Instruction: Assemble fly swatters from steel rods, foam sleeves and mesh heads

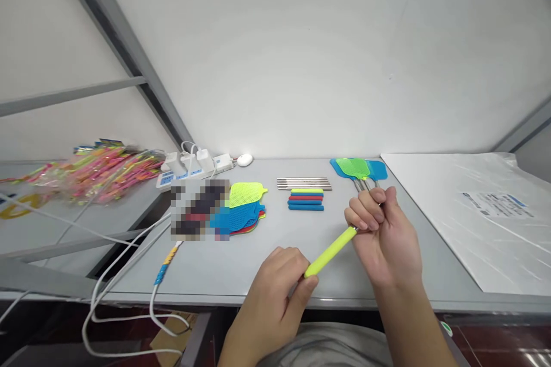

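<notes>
A yellow-green handle grip [330,252] slants up to the right between my hands. My left hand [278,284] pinches its lower end between thumb and fingers. My right hand [381,226] is a fist around a thin metal rod at the grip's upper end; most of the rod is hidden in the fingers. Several metal rods [304,184] lie side by side ahead, with coloured handle grips [305,202] in front of them. Left of these are loose flyswatter heads, a yellow one [247,194] above blue ones [246,217]. Flyswatters [355,168] with rods lie beyond my right hand.
A large white plastic-wrapped sheet [451,212] covers the table's right side. Power strips with plugs [191,169] and white cables [148,235] lie at the left. Bagged pink and yellow items [112,175] sit farther left. A pixelated patch hides part of the swatter heads.
</notes>
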The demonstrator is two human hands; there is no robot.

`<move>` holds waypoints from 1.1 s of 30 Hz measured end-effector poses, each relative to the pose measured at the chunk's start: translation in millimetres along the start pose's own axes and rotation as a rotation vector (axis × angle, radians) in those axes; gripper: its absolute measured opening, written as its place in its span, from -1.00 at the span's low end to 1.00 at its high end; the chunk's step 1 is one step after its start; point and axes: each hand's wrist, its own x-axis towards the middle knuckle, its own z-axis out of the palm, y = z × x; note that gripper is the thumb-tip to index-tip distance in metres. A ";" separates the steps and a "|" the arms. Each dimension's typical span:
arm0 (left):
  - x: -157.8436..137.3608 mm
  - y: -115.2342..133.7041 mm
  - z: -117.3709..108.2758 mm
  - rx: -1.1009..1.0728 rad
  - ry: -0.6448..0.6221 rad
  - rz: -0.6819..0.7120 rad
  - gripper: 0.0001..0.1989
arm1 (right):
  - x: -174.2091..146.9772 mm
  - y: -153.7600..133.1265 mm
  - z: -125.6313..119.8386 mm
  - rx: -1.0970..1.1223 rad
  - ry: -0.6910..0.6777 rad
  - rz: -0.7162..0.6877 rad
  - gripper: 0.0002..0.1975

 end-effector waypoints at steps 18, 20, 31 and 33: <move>-14.4 -10.9 -31.3 -1.184 0.676 -0.422 -0.69 | 43.1 140.7 77.0 -1.450 -0.829 0.161 -0.40; -14.4 -16.5 -33.6 -1.169 0.733 -0.467 -0.67 | 71.6 156.7 69.1 -1.602 -0.848 0.099 -0.39; -15.7 -59.8 -24.8 -0.970 0.517 -0.613 -0.68 | 151.3 182.6 50.7 -1.946 -1.168 0.223 0.20; -14.3 -59.8 -22.8 -0.885 0.467 -0.635 -0.67 | 155.9 182.9 52.4 -1.976 -1.184 0.210 0.16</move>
